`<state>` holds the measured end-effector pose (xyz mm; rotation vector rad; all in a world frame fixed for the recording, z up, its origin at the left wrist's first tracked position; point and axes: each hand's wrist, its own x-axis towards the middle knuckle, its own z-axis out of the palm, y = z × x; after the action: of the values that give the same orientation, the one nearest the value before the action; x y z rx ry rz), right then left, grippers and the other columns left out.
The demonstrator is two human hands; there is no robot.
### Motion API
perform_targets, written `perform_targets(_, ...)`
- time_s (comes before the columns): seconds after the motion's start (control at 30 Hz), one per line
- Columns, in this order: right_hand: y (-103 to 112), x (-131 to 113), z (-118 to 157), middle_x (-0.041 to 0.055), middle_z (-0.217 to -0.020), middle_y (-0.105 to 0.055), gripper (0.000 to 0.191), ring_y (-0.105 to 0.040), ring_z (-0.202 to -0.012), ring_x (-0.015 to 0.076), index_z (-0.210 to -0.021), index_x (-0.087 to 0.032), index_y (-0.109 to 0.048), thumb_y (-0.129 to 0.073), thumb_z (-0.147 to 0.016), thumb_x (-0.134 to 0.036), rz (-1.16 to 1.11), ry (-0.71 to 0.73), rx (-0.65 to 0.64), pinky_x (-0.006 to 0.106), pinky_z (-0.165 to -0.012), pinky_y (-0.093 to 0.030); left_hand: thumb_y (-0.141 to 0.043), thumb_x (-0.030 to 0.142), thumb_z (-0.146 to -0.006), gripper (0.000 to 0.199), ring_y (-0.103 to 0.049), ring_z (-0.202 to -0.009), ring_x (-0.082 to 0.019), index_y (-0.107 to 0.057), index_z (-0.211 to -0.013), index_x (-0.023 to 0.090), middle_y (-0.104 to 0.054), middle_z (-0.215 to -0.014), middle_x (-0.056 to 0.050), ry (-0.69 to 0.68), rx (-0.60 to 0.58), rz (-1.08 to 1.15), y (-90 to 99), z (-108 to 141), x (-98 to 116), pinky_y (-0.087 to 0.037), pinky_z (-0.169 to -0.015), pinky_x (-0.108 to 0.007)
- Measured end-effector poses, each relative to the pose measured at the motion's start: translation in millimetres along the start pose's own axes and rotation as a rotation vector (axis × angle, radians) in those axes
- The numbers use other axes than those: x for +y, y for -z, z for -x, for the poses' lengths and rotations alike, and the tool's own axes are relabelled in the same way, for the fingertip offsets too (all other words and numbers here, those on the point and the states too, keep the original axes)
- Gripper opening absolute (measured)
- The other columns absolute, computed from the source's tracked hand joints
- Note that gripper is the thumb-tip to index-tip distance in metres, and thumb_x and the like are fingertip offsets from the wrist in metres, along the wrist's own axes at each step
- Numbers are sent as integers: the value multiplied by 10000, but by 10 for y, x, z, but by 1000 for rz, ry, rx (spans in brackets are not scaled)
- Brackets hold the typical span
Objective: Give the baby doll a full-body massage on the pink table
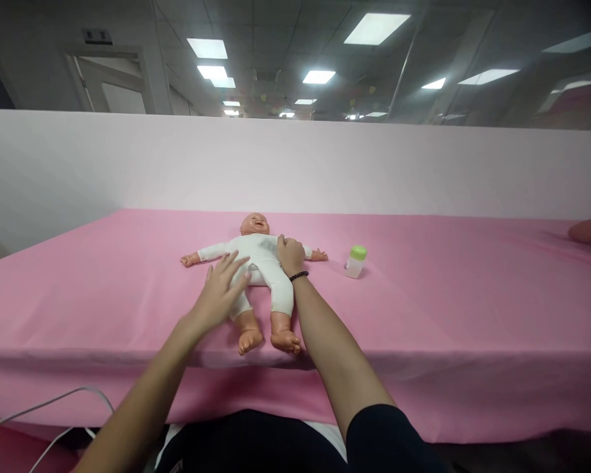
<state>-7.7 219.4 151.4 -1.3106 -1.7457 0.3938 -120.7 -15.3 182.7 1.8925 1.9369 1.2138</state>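
Note:
A baby doll point(261, 249) with a white cloth body lies on its back, head away from me and feet towards the table's front edge. My left hand point(221, 289) is open, fingers spread over the doll's hip and upper leg on the left. Against the doll's side on the right, near the base of its arm, my right hand point(291, 256) is closed with the fingers curled. Whatever those fingers hold, if anything, is hidden. A dark bead bracelet point(299, 276) circles my right wrist. To the right of the doll stands a small translucent bottle point(355, 263) with a green cap.
A pink cloth point(448, 295) covers the table. Behind it runs a low white wall point(295, 164) with glass above. At the far right edge lies a skin-toned object point(590, 230), partly cut off. A white cable point(54, 399) loops at lower left.

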Motion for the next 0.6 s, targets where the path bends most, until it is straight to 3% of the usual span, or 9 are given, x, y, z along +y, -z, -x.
perform_targets(0.1, -23, 6, -54, 159, -852, -755, 485, -650, -786, 251, -734, -153, -734, -414, -1022, -377, 15, 38, 3, 309, -686, -358, -453, 598, -972, 648, -279, -1553, -330, -510, -1487, 209, -397, -1639, -112, -22, 15, 172, 42, -798, -52, -171, -1285, -502)
perform_targets(0.2, -20, -54, -201, 109, -767, -726, 514, -607, -718, 223, -666, -180, -665, -363, -1032, -378, 2, 52, 32, 309, -643, -320, -508, 521, -942, 706, -313, -1537, -320, -386, -1552, 188, -374, -1645, -133, 218, 59, 453, -37, -1573, -196, -244, -1259, -452)
perform_targets(0.27, -14, -108, -321, 75, -711, -692, 540, -582, -680, 204, -629, -196, -606, -322, -1041, -399, -46, 66, 46, 307, -632, -314, -504, 477, -936, 740, -300, -1540, -336, -319, -1577, 155, -353, -1644, -174, 302, 85, 502, -134, -1941, -317, -250, -1249, -469)
perform_targets(0.43, -88, -142, -597, 13, -679, -628, 412, -557, -684, 185, -668, -216, -536, -448, -977, -473, -344, 84, 31, 298, -674, -351, -437, 445, -958, 685, -458, -1447, -273, -288, -1588, 221, -454, -1576, -135, 302, 85, 569, -356, -2320, -605, -360, -1190, -396)
perform_targets(0.5, -170, -123, -714, 14, -765, -653, 347, -569, -748, 190, -740, -217, -551, -489, -940, -494, -431, 53, 18, 299, -722, -377, -461, 473, -944, 729, -498, -1412, -271, -256, -1601, 233, -475, -1556, -136, 303, 54, 603, -413, -2407, -717, -389, -1169, -394)
perform_targets(0.6, -334, -117, -921, 39, -972, -685, 286, -596, -903, 203, -897, -213, -589, -510, -894, -488, -575, -15, 24, 306, -822, -419, -505, 519, -926, 785, -435, -1467, -278, -231, -1613, 256, -430, -1595, -128, 334, 23, 645, -466, -2591, -888, -370, -1188, -391)
